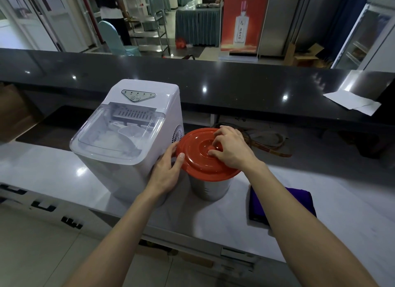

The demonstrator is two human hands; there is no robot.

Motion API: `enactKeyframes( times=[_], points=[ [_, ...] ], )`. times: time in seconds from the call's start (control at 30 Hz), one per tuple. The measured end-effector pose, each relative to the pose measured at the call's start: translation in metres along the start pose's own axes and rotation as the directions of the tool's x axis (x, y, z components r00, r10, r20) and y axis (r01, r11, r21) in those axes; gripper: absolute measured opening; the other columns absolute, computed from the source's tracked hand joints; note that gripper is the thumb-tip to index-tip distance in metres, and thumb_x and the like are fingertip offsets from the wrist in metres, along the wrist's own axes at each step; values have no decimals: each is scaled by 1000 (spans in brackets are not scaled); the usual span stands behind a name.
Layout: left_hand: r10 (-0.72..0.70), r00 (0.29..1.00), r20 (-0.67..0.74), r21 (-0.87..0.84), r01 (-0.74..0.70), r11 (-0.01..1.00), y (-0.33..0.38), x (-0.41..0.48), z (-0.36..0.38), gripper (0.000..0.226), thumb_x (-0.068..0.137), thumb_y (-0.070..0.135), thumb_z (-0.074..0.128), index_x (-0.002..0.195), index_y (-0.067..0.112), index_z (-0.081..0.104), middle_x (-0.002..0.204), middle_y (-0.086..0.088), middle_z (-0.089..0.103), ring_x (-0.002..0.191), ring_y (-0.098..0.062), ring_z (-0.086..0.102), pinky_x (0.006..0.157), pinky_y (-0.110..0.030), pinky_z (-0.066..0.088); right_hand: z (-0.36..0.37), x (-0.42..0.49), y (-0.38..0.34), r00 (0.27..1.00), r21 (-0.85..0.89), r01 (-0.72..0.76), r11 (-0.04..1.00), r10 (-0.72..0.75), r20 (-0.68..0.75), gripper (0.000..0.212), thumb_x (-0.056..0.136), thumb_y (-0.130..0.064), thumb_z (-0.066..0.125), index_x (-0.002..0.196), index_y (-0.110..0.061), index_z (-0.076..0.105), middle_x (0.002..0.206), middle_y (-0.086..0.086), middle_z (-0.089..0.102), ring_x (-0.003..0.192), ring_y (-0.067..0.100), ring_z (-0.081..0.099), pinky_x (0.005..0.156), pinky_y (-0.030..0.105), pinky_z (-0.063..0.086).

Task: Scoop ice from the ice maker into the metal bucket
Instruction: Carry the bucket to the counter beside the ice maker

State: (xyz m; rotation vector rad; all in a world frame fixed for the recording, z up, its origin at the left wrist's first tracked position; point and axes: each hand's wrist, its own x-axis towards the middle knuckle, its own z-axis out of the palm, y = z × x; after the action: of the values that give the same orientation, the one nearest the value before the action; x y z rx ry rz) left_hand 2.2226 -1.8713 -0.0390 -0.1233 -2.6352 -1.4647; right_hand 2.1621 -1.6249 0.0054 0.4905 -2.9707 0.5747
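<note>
A metal bucket (208, 188) stands beside an ice maker (128, 137). The right hand (232, 151) pinches the knob of its orange lid (196, 164); the left hand (166, 172) grips the rim

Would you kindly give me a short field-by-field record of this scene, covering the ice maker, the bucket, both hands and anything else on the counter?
ice maker: white, clear lid closed
inside it: ice and a scoop
metal bucket: just right of the ice maker, red lid on
left hand: holds the lid's left rim between thumb and fingers
right hand: fingers curled at the lid's centre knob
purple cloth: on the counter, right of the bucket
task stage: nothing scooped yet
</note>
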Motion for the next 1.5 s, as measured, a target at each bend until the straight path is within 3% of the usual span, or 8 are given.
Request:
enactKeyframes(
  times=[0.13, 0.33, 0.43, 0.73, 0.93, 1.27, 1.4, 1.5],
  points=[
    [15, 998, -62, 14, -14, 1000, 0, 1, -3, 57, 102, 55, 55, 155, 34, 51, 145, 10, 66, 130, -8, 64, 113, -34, 50, -2, -1, 1, 1000, 30, 11, 999, -11, -20, 35, 95, -52, 74, 116, -25, 76, 150, -6, 51, 157, 19, 24, 130, 57, 17],
    [86, 972, -217, 5, -87, 996, 14, 0, -3, 33, 102, 23, 72, 134, 29, 71, 96, 11, 75, 81, -8, 68, 81, -26, 60, -9, -9, -2, 998, 63, 4, 998, 0, -60, 32, 98, -47, 72, 120, -25, 73, 145, -7, 54, 151, 19, 33, 129, 55, 24],
    [61, 975, -213, -107, -85, 991, 13, 5, -2, 31, 102, 15, 70, 132, 24, 74, 95, 6, 79, 85, -12, 74, 83, -29, 63, -7, -14, 1, 996, 126, -12, 992, 22, -82, 32, 97, -49, 73, 119, -27, 71, 142, -9, 52, 142, 18, 43, 121, 49, 39],
    [19, 981, -194, -174, -53, 983, 13, 8, -3, 36, 101, 7, 66, 135, 19, 73, 91, 5, 81, 82, -6, 75, 85, -27, 62, -7, -28, 19, 952, 203, -302, 931, 306, 11, 109, 73, -89, 68, 158, -31, 34, 152, 4, 46, 136, 29, 53, 108, 54, 53],
    [-4, 984, -180, -212, -34, 977, 21, 14, -6, 46, 100, -3, 53, 136, 16, 73, 72, 13, 73, 65, -9, 65, 76, -37, 62, -17, -31, 20, 953, 201, -289, 936, 302, -39, 106, 75, -87, 68, 157, -26, 41, 149, 2, 45, 134, 27, 54, 107, 52, 54],
    [150, 982, -117, -212, -172, 962, 41, 31, -12, 55, 102, -2, 53, 147, 27, 65, 91, -2, 78, 70, -14, 70, 77, -37, 63, -57, -44, 22, 924, 292, -197, 936, 277, -265, 76, 89, -68, 71, 149, -25, 52, 144, -4, 51, 124, 14, 56, 104, 40, 54],
    [207, 974, -97, -177, -222, 959, 49, 49, -7, 49, 105, 3, 57, 148, 25, 64, 126, 9, 77, 114, -7, 73, 107, -41, 59, -65, -50, 33, 891, 366, -177, 913, 307, -334, 58, 96, -64, 64, 138, -23, 64, 137, -6, 60, 121, 11, 59, 103, 34, 52],
    [228, 968, -105, -150, -242, 959, 59, 66, 0, 46, 106, 9, 58, 146, 30, 66, 128, 13, 75, 121, -6, 71, 110, -44, 57, -76, -48, 40, 843, 524, -172, 834, 400, -360, 40, 106, -56, 54, 120, -24, 74, 114, -8, 73, 106, 8, 67, 94, 27, 54]
  ],
)
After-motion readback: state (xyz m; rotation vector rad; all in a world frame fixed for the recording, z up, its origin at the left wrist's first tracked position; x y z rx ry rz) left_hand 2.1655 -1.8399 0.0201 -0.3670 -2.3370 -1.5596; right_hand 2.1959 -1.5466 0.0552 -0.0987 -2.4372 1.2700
